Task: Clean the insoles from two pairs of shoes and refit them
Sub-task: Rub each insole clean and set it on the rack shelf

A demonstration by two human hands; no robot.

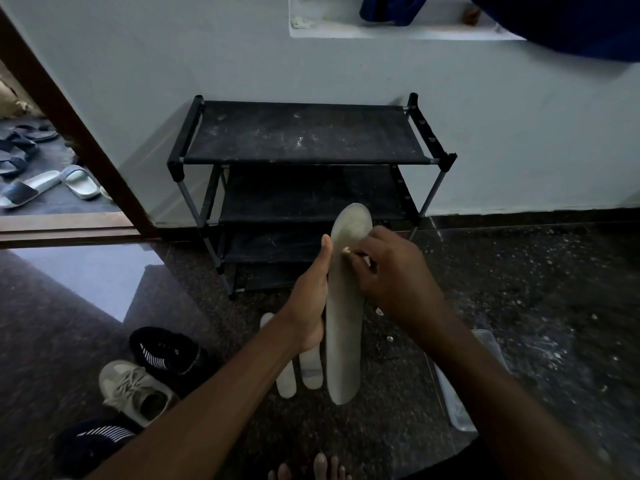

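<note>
My left hand [310,299] grips a long grey insole [344,327] by its left edge, thumb along the side, holding it up over the floor. My right hand [391,271] is curled round a small brush [347,251] whose pale tip touches the insole's upper half. Two more pale insoles [299,372] lie on the floor under my left wrist. A black striped shoe [166,351], a beige sneaker [135,389] and another black striped shoe [93,441] sit on the floor at lower left.
A black three-tier shoe rack [304,140] stands against the wall ahead. A clear plastic tub [453,400] sits on the floor under my right forearm. Sandals [48,185] lie beyond the doorway at left. My toes [311,471] show at the bottom edge.
</note>
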